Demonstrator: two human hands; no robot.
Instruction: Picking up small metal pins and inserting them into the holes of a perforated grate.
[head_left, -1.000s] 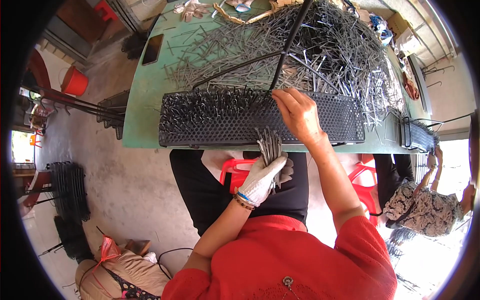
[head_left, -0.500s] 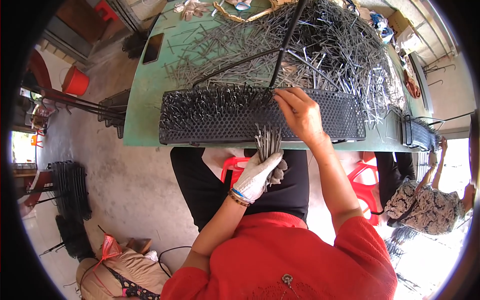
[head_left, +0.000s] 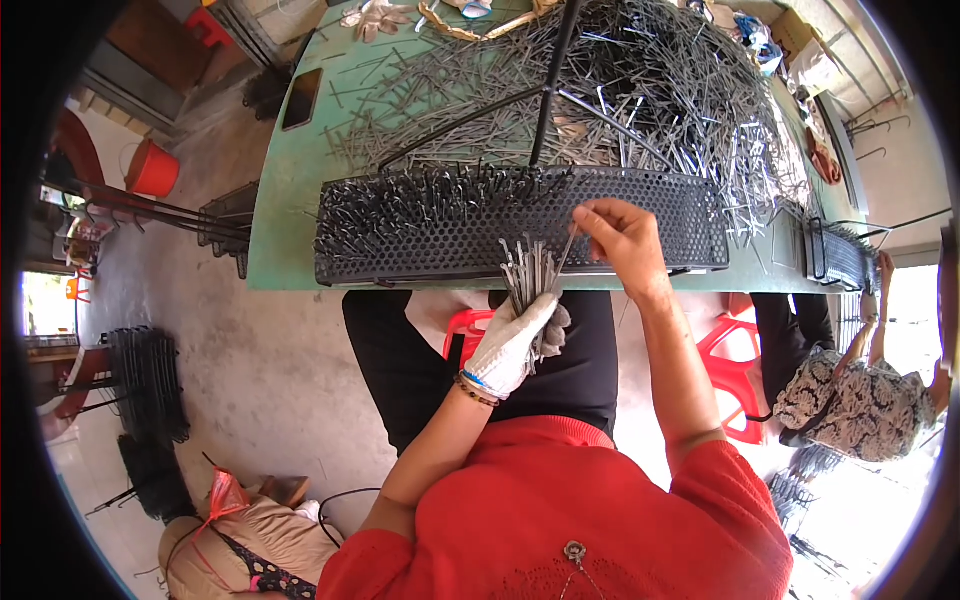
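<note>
In a pale work glove, my left hand (head_left: pixel 515 345) grips an upright bundle of thin metal hooks (head_left: pixel 528 272) just below the table's front edge. My bare right hand (head_left: pixel 622 245) pinches a single thin metal hook (head_left: pixel 567 245) between thumb and fingers, close to the right of the bundle. Behind both hands lies a long black perforated metal rack (head_left: pixel 640 225). Several dark hooks (head_left: pixel 400 210) stick out of its holes, crowded over the left part and reaching toward the middle; the holes to the right are bare. The lower ends of the bundle are partly hidden by the glove.
A large heap of loose metal hooks (head_left: pixel 680 90) covers the back of the green table (head_left: pixel 275 220). A black stand (head_left: pixel 550 90) rises over the rack. A phone (head_left: pixel 302 98) and gloves (head_left: pixel 378 18) lie at far left. At right, another person (head_left: pixel 850 405) works at a similar rack (head_left: pixel 845 262).
My right hand has come back from the rack's holes toward the bundle and now has a single hook in its fingers. The left hand has barely moved.
</note>
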